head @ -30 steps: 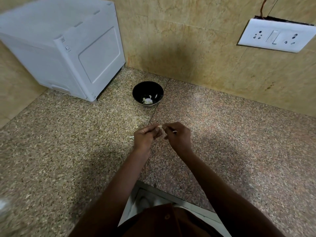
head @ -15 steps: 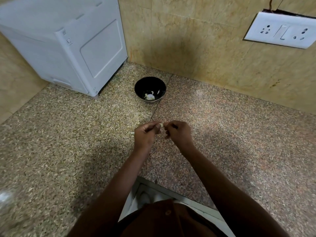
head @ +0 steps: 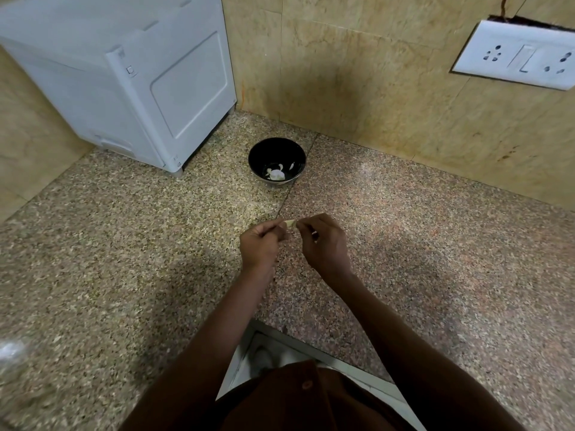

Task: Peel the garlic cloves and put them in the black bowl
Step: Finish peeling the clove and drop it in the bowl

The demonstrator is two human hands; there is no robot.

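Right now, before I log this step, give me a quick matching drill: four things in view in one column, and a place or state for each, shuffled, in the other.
Column one:
1. garlic clove
2. black bowl
3. white appliance
4. switch plate

Column two:
A. fixed on the wall, upper right
B. pinched between the fingertips of the left hand and the right hand
C. stands on the counter in the far left corner
D. on the counter near the wall, with pale pieces inside

Pairs: 1-B, 2-D, 3-C, 4-A
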